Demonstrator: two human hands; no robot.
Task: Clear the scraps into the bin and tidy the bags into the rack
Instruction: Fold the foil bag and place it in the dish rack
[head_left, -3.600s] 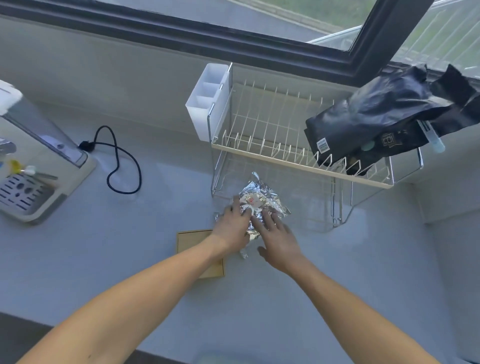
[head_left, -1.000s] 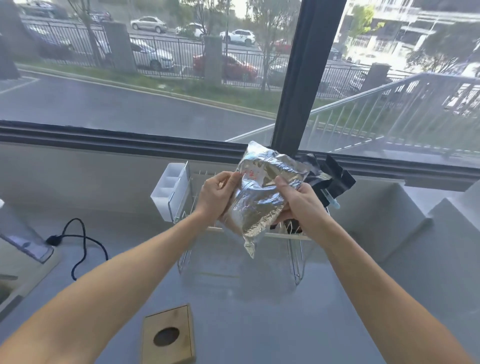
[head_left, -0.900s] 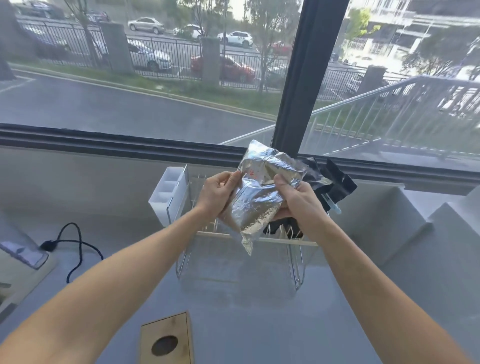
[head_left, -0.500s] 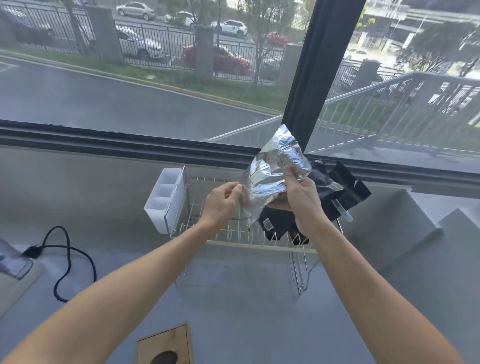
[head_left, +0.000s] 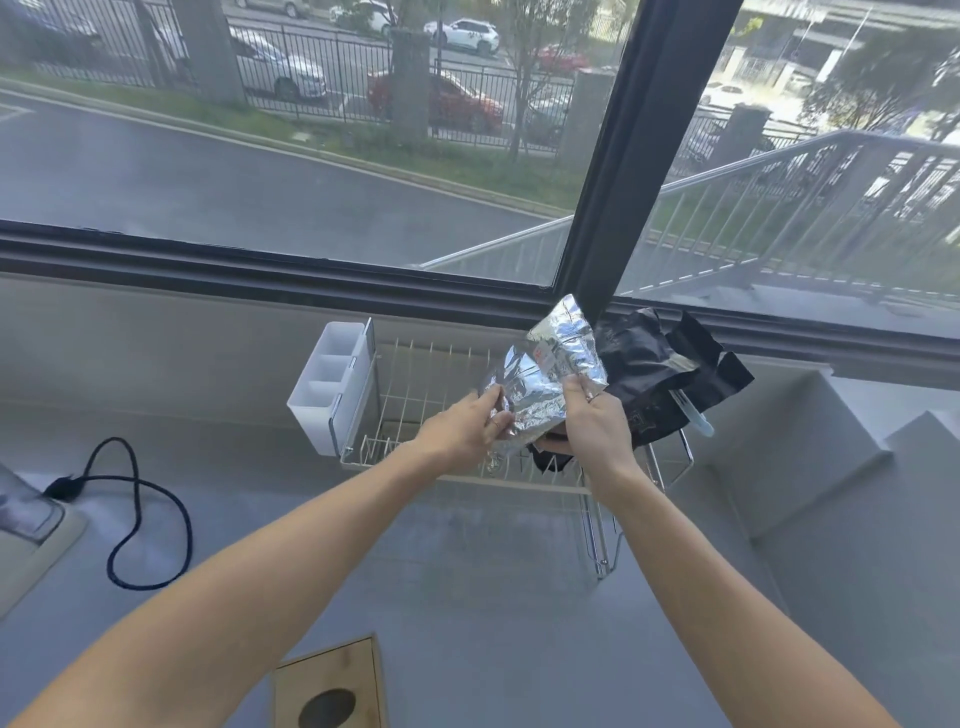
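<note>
Rack (head_left: 436, 470) on worktop (head_left: 467, 597), against wall below window (head_left: 311, 156). Cutlery caddy (head_left: 332, 387) on rack's left end. Dark bag (head_left: 660, 384) in rack's right end. Foil bag (head_left: 545, 387) above rack's middle, left of dark bag, touching it; left hand (head_left: 462, 431) and right hand (head_left: 592, 423) on it. Cable (head_left: 135, 509) left of rack on worktop. Wooden box (head_left: 332, 686) in front of rack, near edge.

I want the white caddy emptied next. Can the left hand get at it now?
Probably not at once: the left hand grips the foil bag together with the right hand. The path to the caddy itself looks free.
</note>
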